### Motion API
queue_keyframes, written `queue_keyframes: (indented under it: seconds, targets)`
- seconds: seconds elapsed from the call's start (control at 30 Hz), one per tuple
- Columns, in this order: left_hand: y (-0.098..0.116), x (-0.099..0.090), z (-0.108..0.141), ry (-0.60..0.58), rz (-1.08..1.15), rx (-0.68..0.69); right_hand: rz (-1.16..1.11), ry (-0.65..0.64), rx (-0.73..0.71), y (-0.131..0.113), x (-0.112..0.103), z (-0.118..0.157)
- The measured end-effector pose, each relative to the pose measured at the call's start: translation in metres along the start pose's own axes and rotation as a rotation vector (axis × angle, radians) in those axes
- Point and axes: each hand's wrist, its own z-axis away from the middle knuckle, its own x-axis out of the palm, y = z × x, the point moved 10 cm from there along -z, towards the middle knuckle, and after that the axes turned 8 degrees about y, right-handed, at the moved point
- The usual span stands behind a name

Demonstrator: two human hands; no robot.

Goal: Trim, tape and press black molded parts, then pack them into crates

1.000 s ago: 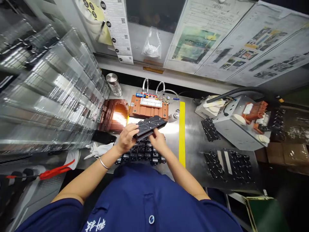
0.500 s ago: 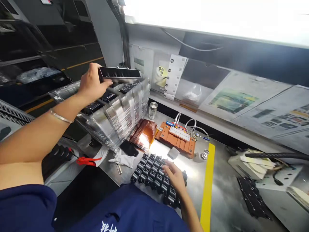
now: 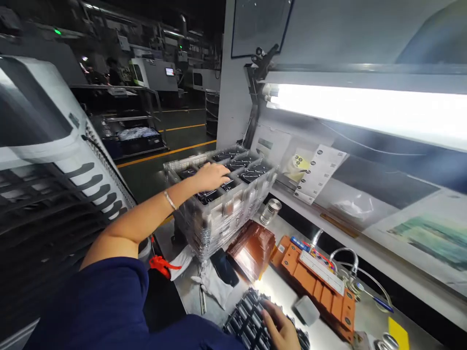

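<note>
My left hand (image 3: pixel 211 177) reaches over a stack of clear plastic trays (image 3: pixel 222 216) with black parts (image 3: pixel 251 172) in the compartments. Its fingertips are at the top tray, and what lies beneath them is hidden. My right hand (image 3: pixel 279 328) rests on the right part of a group of black ribbed cylindrical parts (image 3: pixel 246 318) at the bottom of the view, its fingers bent; whether it grips one cannot be made out.
Right of the trays lie a brown film sheet (image 3: pixel 251 248), a glass jar (image 3: pixel 270 211), an orange fixture (image 3: pixel 314 277) and a grey block (image 3: pixel 307 310). A phone (image 3: pixel 224 267), white gloves (image 3: pixel 215 287) and a red-handled tool (image 3: pixel 160 265) lie near the trays' front.
The view has swung left and up. The black rectangular piece that my left hand held raised is no longer seen in it; that hand is now down at the top tray. My right hand stays at the black parts.
</note>
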Motion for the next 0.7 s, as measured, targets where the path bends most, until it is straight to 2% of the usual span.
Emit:
queue_keyframes:
  seconds: [0.07, 0.1, 0.2, 0.27, 0.37, 0.43, 0.53, 0.6, 0.7]
  targets:
    - [0.022, 0.003, 0.059, -0.073, 0.071, 0.166, 0.034, -0.049, -0.063, -0.013, 0.014, -0.005]
    - [0.024, 0.002, 0.088, -0.032, 0.083, 0.192, 0.057, -0.074, -0.101, -0.020, 0.021, -0.006]
    - [0.005, 0.002, 0.151, 0.269, 0.049, 0.091, 0.127, -0.185, -0.202, -0.042, 0.043, 0.002]
    - [-0.006, 0.009, 0.176, 0.477, 0.042, 0.049, 0.187, -0.230, -0.248, -0.052, 0.052, 0.010]
    - [-0.011, 0.023, 0.190, 0.695, 0.025, 0.041, 0.266, -0.288, -0.268, -0.057, 0.063, 0.025]
    - [-0.015, 0.030, 0.193, 0.772, 0.030, 0.007, 0.288, -0.335, -0.272, -0.057, 0.071, 0.035]
    - [-0.026, 0.036, 0.195, 0.790, 0.079, -0.076, 0.322, -0.399, -0.291, -0.061, 0.086, 0.047]
    - [-0.031, 0.039, 0.196, 0.771, 0.109, -0.097, 0.342, -0.440, -0.334, -0.072, 0.098, 0.051]
    - [-0.033, 0.041, 0.197, 0.755, 0.147, -0.075, 0.319, -0.420, -0.465, -0.115, 0.109, 0.044]
